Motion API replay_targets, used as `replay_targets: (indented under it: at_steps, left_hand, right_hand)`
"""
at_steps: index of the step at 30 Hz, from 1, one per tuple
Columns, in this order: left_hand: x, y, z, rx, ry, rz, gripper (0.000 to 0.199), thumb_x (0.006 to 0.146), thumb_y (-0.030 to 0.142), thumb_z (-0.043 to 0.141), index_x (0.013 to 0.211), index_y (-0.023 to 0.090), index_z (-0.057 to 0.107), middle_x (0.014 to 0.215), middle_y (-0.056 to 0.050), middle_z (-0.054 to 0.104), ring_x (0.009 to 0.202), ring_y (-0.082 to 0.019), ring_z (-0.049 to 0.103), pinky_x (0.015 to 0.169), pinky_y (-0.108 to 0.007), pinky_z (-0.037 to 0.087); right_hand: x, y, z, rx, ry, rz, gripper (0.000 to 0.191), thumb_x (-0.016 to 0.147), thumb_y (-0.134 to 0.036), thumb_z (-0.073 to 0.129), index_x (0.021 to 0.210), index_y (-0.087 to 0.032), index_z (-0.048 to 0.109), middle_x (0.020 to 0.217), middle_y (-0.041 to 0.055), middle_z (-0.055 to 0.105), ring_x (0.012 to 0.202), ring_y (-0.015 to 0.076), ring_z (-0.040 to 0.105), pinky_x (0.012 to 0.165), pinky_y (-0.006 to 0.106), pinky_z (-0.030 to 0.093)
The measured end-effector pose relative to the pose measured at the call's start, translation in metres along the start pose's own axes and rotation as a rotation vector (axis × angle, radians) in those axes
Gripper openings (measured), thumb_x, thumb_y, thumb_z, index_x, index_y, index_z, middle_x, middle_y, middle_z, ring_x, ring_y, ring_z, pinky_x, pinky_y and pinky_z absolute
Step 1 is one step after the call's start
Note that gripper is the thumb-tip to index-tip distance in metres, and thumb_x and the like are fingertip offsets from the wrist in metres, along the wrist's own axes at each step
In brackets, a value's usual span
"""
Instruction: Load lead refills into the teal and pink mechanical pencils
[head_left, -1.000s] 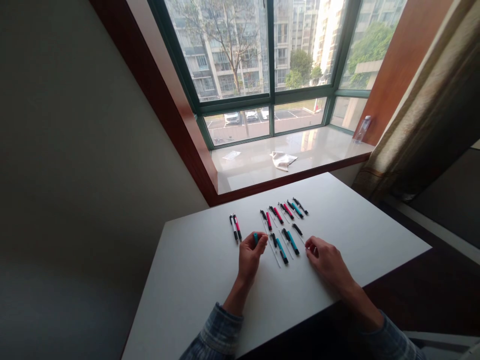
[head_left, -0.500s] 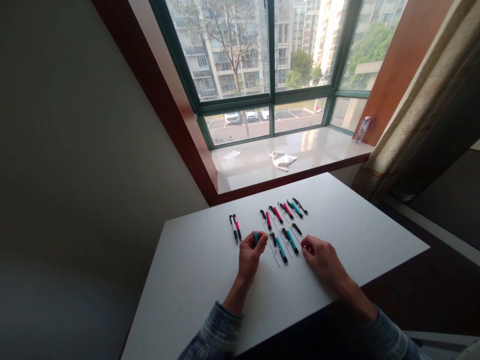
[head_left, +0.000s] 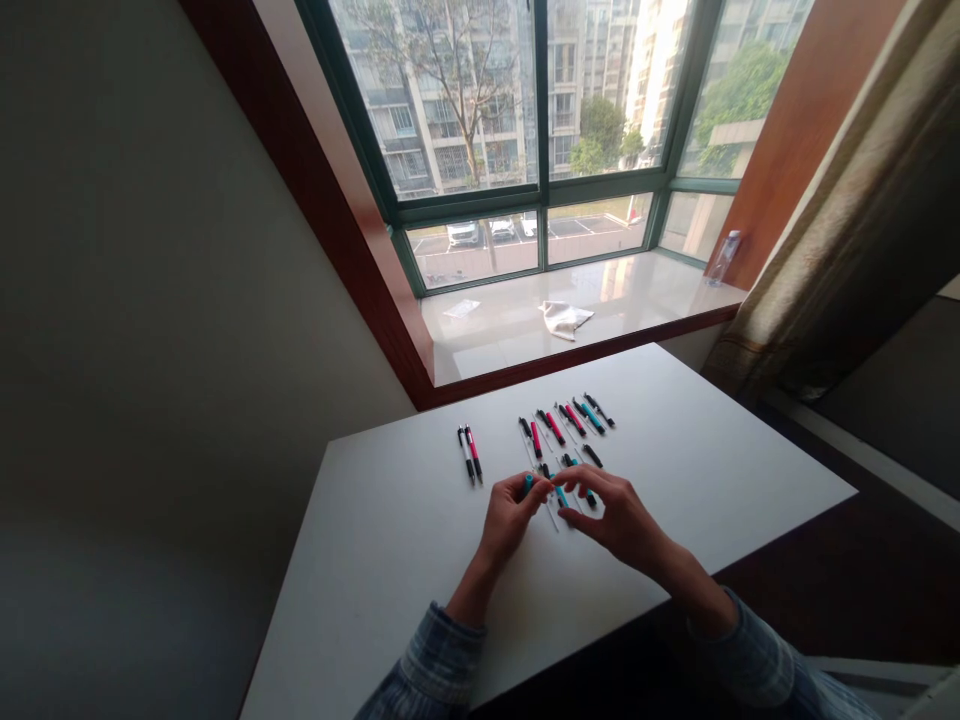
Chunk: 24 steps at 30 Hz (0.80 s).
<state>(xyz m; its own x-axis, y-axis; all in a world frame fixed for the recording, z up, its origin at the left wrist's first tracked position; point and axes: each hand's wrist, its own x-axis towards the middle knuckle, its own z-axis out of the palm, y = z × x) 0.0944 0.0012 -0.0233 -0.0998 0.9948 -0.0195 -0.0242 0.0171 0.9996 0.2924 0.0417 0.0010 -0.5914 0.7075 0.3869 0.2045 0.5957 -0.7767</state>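
My left hand (head_left: 510,518) is shut on a small teal pen part (head_left: 529,483), which shows between the thumb and fingers. My right hand (head_left: 611,515) arches over a teal-and-black pen (head_left: 561,496), its fingertips close to my left hand, and I cannot tell whether it grips that pen. Rows of black pens with pink or teal barrels (head_left: 566,425) lie on thin clear strips on the white table (head_left: 420,560). A pair of white pens (head_left: 469,455) lies apart to the left of the rows.
A white windowsill (head_left: 570,290) behind the table holds a crumpled cloth (head_left: 564,319), a flat paper (head_left: 461,308) and a plastic bottle (head_left: 724,258). A beige curtain (head_left: 795,240) hangs at the right. The table's far edge (head_left: 525,385) runs below the sill.
My right hand has moved left, from beside the pens to over the front row. The teal part in my left hand has shifted right, and the two hands now nearly meet.
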Motion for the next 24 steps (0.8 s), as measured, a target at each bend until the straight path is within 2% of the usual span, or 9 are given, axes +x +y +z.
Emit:
replay_targets:
  at_steps: [3,7,12,16,20,24]
  left_hand:
    - [-0.001,0.004,0.0,0.031,-0.045,0.001,0.04,0.083,0.053,0.076,0.074,0.014,0.071,0.066,-0.001,0.059,0.062,-0.013,0.047,0.061,-0.025,0.039]
    - [-0.002,0.006,0.0,0.027,-0.087,-0.01,0.041,0.082,0.054,0.076,0.077,0.014,0.074,0.069,-0.003,0.062,0.064,-0.015,0.051,0.063,-0.027,0.041]
    - [-0.002,0.007,0.0,0.011,-0.078,-0.024,0.041,0.082,0.055,0.076,0.087,0.015,0.077,0.069,-0.002,0.06,0.061,-0.013,0.047,0.059,-0.025,0.039]
    - [-0.001,0.008,0.001,-0.059,0.037,-0.028,0.042,0.084,0.053,0.074,0.103,0.016,0.074,0.072,-0.001,0.059,0.061,-0.012,0.046,0.057,-0.024,0.037]
    - [0.002,0.006,0.002,-0.123,0.097,0.012,0.037,0.089,0.047,0.067,0.107,0.015,0.071,0.082,-0.004,0.062,0.065,-0.011,0.047,0.06,-0.024,0.038]
    - [0.005,0.003,0.001,-0.167,0.13,0.025,0.034,0.091,0.042,0.059,0.107,0.015,0.071,0.093,-0.008,0.065,0.07,-0.014,0.053,0.064,-0.026,0.042]
  right_hand:
    - [0.007,-0.003,0.005,0.029,-0.001,-0.038,0.025,0.092,-0.024,0.068,0.118,-0.027,0.066,0.105,0.0038,0.072,0.09,0.0201,0.068,0.081,0.034,0.059]
    - [0.01,-0.002,0.007,0.039,-0.027,-0.072,0.022,0.097,-0.028,0.064,0.118,-0.026,0.067,0.102,0.0049,0.073,0.09,0.0204,0.07,0.081,0.035,0.06]
    - [0.01,0.004,0.002,-0.025,-0.036,-0.076,0.024,0.097,-0.027,0.064,0.12,-0.026,0.067,0.105,0.0063,0.073,0.096,0.0228,0.07,0.085,0.039,0.06]
    - [0.017,0.028,-0.015,-0.154,-0.011,-0.068,0.03,0.094,-0.019,0.065,0.123,-0.026,0.067,0.113,0.0065,0.073,0.108,0.0251,0.067,0.094,0.043,0.057]
    - [0.026,0.058,-0.03,-0.317,-0.058,0.006,0.031,0.092,-0.014,0.064,0.121,-0.024,0.068,0.115,0.0065,0.073,0.112,0.0271,0.066,0.101,0.05,0.052]
    - [0.03,0.074,-0.032,-0.381,-0.094,0.045,0.03,0.092,-0.013,0.063,0.119,-0.023,0.07,0.117,0.0071,0.073,0.114,0.0272,0.066,0.102,0.051,0.049]
